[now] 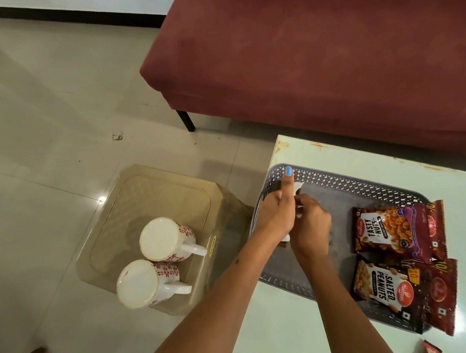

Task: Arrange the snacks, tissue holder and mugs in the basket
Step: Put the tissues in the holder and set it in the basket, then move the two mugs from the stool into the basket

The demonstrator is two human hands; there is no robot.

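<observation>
Both hands, left hand (275, 215) and right hand (312, 225), are closed on the white tissue holder (298, 191) at the basket (340, 183) left end; 2 mugs (160, 261) sit well left, nearer the left hand.

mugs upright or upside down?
Upside down: both mugs show flat white bases facing up, on the translucent stool.

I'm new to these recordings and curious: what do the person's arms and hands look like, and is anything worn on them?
Both forearms are bare, with no sleeves, gloves, watch or bracelets in view. The left hand has a nail painted light blue on its raised finger. The right hand shows no rings or polish from this angle. A small dark mark sits on the left forearm.
</observation>
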